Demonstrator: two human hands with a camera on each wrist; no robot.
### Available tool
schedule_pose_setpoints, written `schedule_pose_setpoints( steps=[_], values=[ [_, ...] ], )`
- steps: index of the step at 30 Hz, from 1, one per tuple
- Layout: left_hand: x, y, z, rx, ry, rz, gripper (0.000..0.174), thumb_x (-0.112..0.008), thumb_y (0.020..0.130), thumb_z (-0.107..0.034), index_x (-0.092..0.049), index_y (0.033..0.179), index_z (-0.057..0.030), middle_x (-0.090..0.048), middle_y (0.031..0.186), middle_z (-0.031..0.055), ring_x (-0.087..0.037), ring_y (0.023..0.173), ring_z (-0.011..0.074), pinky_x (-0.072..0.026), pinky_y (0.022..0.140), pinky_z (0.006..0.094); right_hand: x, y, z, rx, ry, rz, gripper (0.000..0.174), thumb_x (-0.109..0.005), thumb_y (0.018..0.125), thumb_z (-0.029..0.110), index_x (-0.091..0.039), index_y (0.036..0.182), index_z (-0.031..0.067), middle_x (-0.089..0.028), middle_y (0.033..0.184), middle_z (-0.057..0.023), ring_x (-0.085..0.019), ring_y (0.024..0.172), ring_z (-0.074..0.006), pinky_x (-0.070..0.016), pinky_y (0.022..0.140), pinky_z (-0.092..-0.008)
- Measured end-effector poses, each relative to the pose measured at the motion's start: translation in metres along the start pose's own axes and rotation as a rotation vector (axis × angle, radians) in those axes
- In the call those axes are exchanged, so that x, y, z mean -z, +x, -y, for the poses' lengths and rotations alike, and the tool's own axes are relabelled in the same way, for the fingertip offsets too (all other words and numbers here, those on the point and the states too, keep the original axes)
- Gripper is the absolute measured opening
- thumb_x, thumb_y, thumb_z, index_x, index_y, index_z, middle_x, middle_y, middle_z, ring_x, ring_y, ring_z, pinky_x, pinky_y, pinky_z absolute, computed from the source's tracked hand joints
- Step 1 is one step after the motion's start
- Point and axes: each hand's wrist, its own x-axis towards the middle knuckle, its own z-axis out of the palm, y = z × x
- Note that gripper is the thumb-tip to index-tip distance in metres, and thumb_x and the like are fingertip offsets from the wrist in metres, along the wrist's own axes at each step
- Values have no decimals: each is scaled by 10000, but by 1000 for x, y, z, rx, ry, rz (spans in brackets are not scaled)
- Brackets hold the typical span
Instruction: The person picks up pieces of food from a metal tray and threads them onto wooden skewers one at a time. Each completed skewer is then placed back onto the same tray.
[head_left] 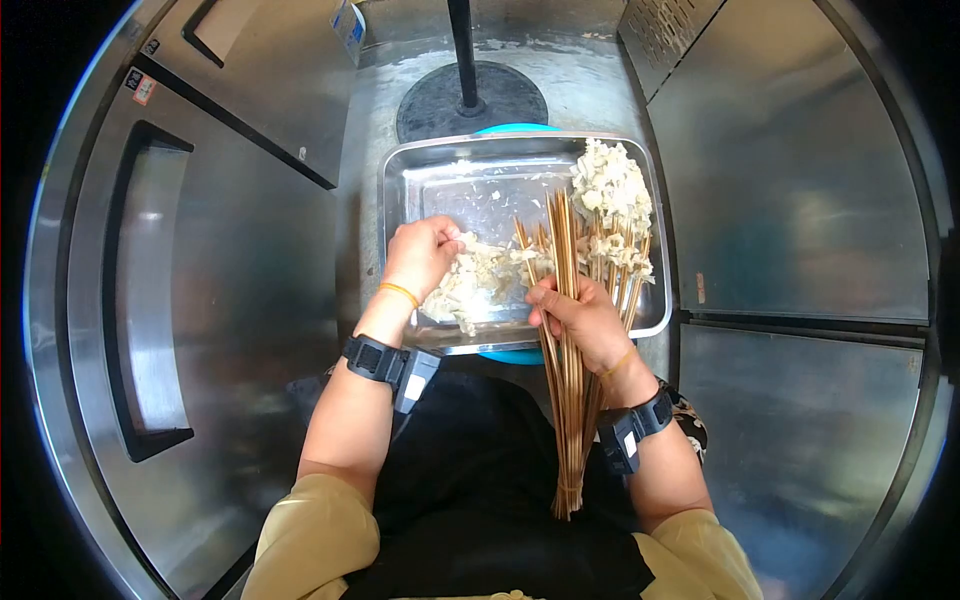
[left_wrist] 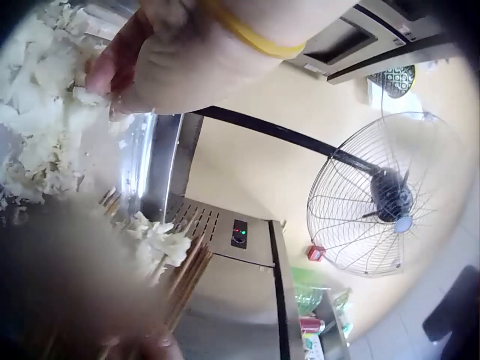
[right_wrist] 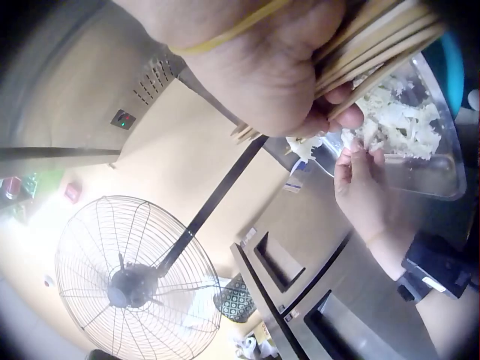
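Observation:
My left hand (head_left: 420,256) pinches a small pale piece of cauliflower (left_wrist: 88,96) between thumb and fingers, over the left side of a steel tray (head_left: 428,200). Loose cauliflower pieces (head_left: 478,283) lie in the tray beside and below that hand. My right hand (head_left: 592,325) grips a thick bundle of bamboo skewers (head_left: 570,400), which runs from over the tray down toward the lap. Skewers threaded with cauliflower (head_left: 612,190) lie along the tray's right side, just beyond the right hand. My left hand (right_wrist: 364,187) also shows in the right wrist view, its fingertips close together at the pieces.
A turquoise basin (head_left: 515,355) shows under the tray. Behind it stands a round black base (head_left: 425,100) with a pole, and the wrist views show a wire fan (left_wrist: 390,195). Steel cabinets (head_left: 250,200) flank the left, with more steel doors (head_left: 800,200) at the right.

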Motion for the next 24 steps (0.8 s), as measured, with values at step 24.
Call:
schedule_pose_setpoints(
  steps=[24],
  values=[
    [-36, -7, -13, -185, 639, -97, 138, -612, 693, -76, -612, 831, -89, -605, 882, 96, -569, 873, 306, -462, 774, 399, -4, 0, -1, -23, -8, 13, 82, -615, 841, 136, -559, 856, 79, -604, 640, -25, -432, 477, -28, -312, 442, -162]
  ],
)
